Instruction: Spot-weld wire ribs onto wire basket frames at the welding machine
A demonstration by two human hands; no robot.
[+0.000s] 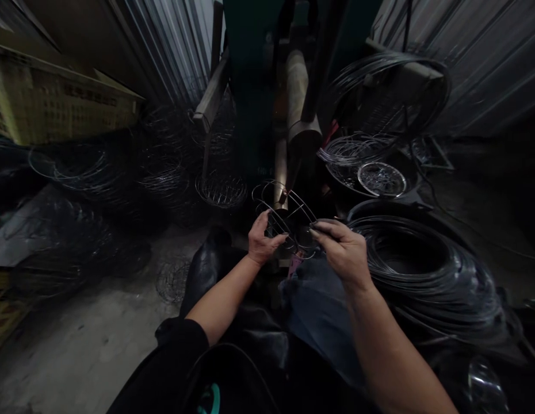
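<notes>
A round wire frame [298, 205] of thin metal rods and rings is held tilted at the tip of a machine's metal arm [297, 86]. A small copper-coloured tip touches or nearly touches the wires there. My left hand [262, 241] grips the near left side, with thumb and fingers around its wires. At the right edge, my right hand [343, 250] pinches the wire between thumb and fingertips. Whether a separate loose wire is also in the right fingers, I cannot tell. Below the frame, a second copper-coloured piece with a pink part [295, 264] shows.
Large wire coils [440, 287] lie at my right. Behind them, a dark pan [349, 181] bears wire rings and a round dish [382, 179] of small pieces. Wire baskets [222, 190] are piled on the left, near a yellow crate [69, 106]. A grey bar [211, 98] juts out.
</notes>
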